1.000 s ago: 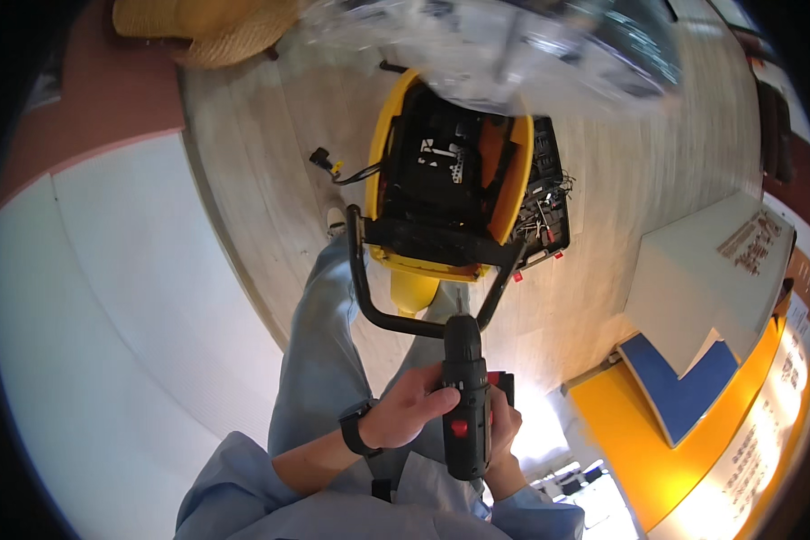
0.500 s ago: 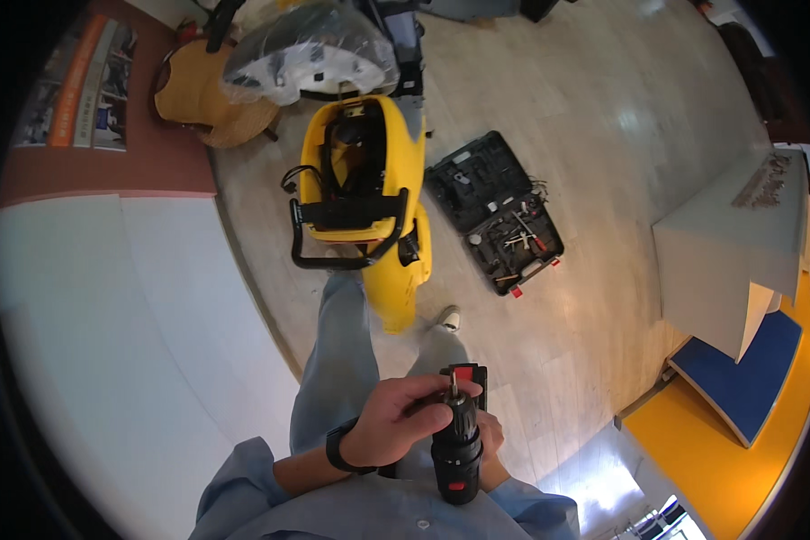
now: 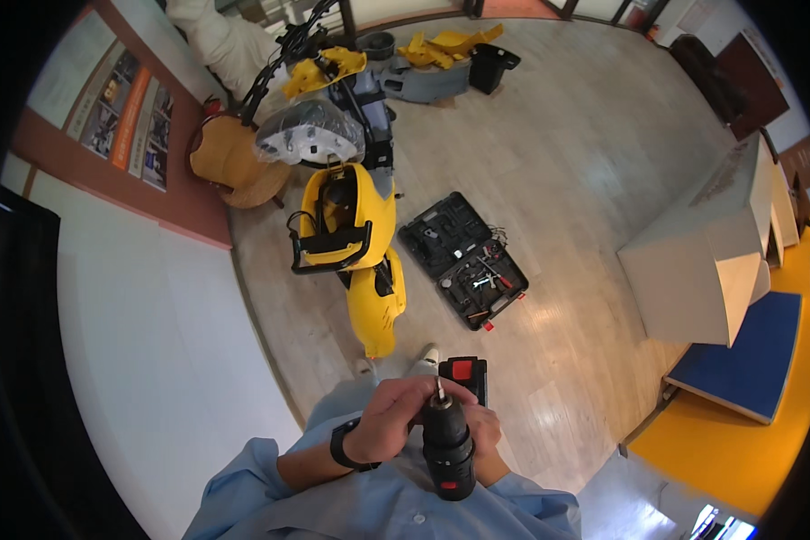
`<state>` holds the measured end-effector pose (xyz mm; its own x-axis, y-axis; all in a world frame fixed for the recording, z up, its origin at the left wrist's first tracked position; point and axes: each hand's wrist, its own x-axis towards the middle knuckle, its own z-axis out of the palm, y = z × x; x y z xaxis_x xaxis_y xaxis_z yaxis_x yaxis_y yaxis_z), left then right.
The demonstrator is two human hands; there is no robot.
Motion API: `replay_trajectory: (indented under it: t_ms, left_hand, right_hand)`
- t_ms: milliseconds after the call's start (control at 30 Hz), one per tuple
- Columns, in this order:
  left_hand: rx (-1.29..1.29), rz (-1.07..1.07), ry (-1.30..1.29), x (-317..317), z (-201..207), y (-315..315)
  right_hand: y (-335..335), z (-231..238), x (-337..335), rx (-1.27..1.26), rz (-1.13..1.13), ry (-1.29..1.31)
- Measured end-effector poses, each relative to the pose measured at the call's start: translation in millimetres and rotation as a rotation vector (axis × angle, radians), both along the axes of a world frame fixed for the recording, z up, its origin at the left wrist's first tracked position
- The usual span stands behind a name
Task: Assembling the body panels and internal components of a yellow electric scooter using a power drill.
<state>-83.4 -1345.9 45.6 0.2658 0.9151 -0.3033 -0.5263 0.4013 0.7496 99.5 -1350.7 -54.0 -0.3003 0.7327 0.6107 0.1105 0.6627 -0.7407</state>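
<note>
A black cordless drill (image 3: pixel 448 454) is held close to my body, its chuck and silver bit (image 3: pixel 440 389) pointing up. Its battery base (image 3: pixel 463 367), black with a red patch, shows just beyond. My right hand (image 3: pixel 484 432) is closed round the drill's handle, mostly hidden behind the tool body. From the left, my left hand (image 3: pixel 389 425), with a black band at the wrist, has its fingers curled behind the chuck against the drill. Exactly where those fingertips press is hidden.
Ahead lies a yellow scooter body part (image 3: pixel 373 310) next to a partly stripped scooter with a plastic-wrapped piece (image 3: pixel 310 133). An open black tool case (image 3: pixel 463 256) is on the floor. A wooden chair (image 3: pixel 234 171) stands left; a blue board (image 3: pixel 738 360) rests on a yellow table (image 3: pixel 720 459) at right.
My view has tilted up, bringing in more of the far floor and scooter. The left fingers and thumb have shifted from the chuck's front to behind it.
</note>
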Motion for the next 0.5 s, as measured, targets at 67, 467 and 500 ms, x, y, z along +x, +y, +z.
replay_trajectory:
  t_ms: [67, 467, 500]
  left_hand:
    - [0.056, -0.024, 0.012, -2.9, 9.0, -10.2]
    - [0.126, 0.023, -0.226, -37.3, 4.4, -60.2]
    - [0.124, -0.016, -0.201, -38.6, 2.3, -61.4]
  right_hand:
    - [-14.7, 11.4, -4.4, 0.085, -0.052, -0.044]
    - [-107.6, 33.8, -23.3, 0.082, -0.157, -0.155]
    - [-117.4, 33.1, -31.3, 0.154, -0.299, -0.186]
